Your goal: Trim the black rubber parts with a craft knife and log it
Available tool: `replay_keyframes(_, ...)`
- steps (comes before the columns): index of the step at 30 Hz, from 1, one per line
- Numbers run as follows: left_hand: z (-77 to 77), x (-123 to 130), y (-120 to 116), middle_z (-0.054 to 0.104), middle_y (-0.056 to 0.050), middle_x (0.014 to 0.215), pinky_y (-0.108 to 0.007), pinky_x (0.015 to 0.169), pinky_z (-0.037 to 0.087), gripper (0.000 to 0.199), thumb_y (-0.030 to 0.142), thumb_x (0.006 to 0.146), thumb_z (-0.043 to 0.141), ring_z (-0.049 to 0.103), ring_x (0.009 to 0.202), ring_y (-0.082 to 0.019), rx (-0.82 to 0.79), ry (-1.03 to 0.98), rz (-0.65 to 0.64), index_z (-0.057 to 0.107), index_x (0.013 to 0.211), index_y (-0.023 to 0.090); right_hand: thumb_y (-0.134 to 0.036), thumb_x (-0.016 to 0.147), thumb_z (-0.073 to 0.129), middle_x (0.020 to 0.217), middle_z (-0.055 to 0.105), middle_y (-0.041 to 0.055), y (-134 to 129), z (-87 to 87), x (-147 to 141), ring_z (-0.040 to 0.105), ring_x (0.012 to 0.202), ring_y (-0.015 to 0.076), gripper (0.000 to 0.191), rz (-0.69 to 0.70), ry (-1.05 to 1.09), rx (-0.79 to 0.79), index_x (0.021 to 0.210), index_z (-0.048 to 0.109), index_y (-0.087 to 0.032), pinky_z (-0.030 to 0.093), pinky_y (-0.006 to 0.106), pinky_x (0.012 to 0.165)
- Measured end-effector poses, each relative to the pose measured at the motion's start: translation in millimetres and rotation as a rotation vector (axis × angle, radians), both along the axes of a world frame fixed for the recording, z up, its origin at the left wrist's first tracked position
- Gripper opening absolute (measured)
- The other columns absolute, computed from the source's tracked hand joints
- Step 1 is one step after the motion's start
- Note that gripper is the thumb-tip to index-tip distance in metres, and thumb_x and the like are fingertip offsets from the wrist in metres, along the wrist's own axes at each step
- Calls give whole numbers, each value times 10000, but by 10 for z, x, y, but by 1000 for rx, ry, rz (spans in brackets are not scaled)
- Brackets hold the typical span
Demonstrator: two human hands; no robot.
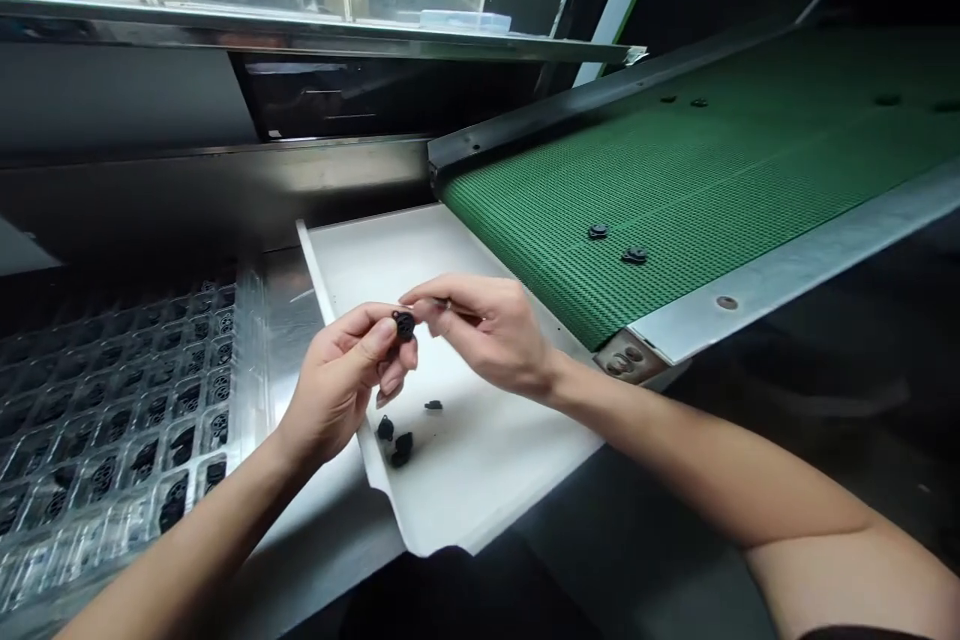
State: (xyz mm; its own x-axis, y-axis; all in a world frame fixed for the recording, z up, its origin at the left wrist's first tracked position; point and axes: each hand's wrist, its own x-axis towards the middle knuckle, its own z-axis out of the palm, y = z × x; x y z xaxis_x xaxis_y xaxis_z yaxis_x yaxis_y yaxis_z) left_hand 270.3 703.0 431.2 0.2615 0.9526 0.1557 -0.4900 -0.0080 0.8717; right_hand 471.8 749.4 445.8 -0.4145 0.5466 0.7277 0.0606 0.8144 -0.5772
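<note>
Left hand (330,385): thumb and forefinger pinched on black part (405,325), centre of frame.
Right hand (491,330): fingers curled, tips close together just beside the part; cannot tell if they grip anything.
Pinch: likely best light, on the rim, face clear, over the white tray (487,480).
Loose parts (403,448): three, lower centre, tray's left side.
Belt (555,210): green, upper right, carrying parts.
Clear tray (251,360): lower left, parts in pockets.

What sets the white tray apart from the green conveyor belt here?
The white tray looks smooth; the green conveyor belt has a fine, textured surface. The white tray has a thin raised left edge, whereas metal rails flank the green conveyor belt. Both carry small black parts.
</note>
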Motion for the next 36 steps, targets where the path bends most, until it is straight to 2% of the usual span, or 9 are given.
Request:
replay_keyframes(3,2,26,2,691,-60,794,-157,471,413,295,379,982,879,498,545,-75,-3,-42,16,798,1092,117,-194,1144,668,902,739,15,2,26,31,576,651,138,155,-96,37,-42,1186,810,-147,454,281,609)
replay_keyframes(5,-6,38,15,699,-62,806,-161,465,412,304,375,984,875,505,542,-78,-1,-68,18,793,1115,113,-197,1128,694,932,742,24,6,40,43,557,651,142,134,-136,36,-53,1171,814,-156,445,288,601)
replay_keyframes(8,-20,50,30,725,-75,847,-178,476,442,302,371,997,862,535,554,-89,9,-90,33,784,1140,116,-159,1093,733,969,744,30,-2,51,43,579,696,148,81,-114,25,-35,1126,808,-162,443,288,608)
replay_keyframes(12,-30,68,23,743,-80,880,-196,491,473,306,370,990,870,558,569,-98,22,-89,62,779,1141,120,-154,1081,739,863,666,8,-25,59,38,480,641,143,58,-115,-10,-17,1043,779,-170,355,304,561)
replay_keyframes(16,-47,73,16,743,-75,888,-202,496,476,302,377,999,861,569,573,-101,38,-70,72,779,1150,128,-178,1077,750,847,638,5,-30,62,47,424,613,138,83,-110,-29,-29,994,752,-176,305,311,538)
replay_keyframes(21,-89,85,3,735,-67,897,-217,519,487,266,375,1047,810,575,588,-106,112,-7,100,783,1173,143,-172,1064,774,881,656,3,-25,61,58,400,612,126,100,-74,-59,-54,967,752,-176,297,308,524)
replay_keyframes(29,-133,106,-62,728,-65,933,-235,591,489,258,392,1083,784,567,639,-105,178,161,236,808,1216,172,-144,1054,746,846,660,-5,-33,73,62,373,583,120,88,-86,-82,-52,973,767,-172,274,304,500)
replay_keyframes(33,-130,104,-87,744,-65,955,-233,593,488,268,390,1079,790,560,654,-109,170,225,243,815,1258,192,-141,1047,724,797,628,-18,-50,97,60,358,574,122,113,-118,-111,-3,943,749,-176,278,312,511)
replay_keyframes(36,-131,102,-101,756,-63,975,-228,605,491,277,395,1086,785,564,671,-109,180,266,244,816,1285,205,-123,1038,710,816,630,-14,-61,111,58,416,609,126,137,-121,-126,51,913,728,-178,311,308,536)
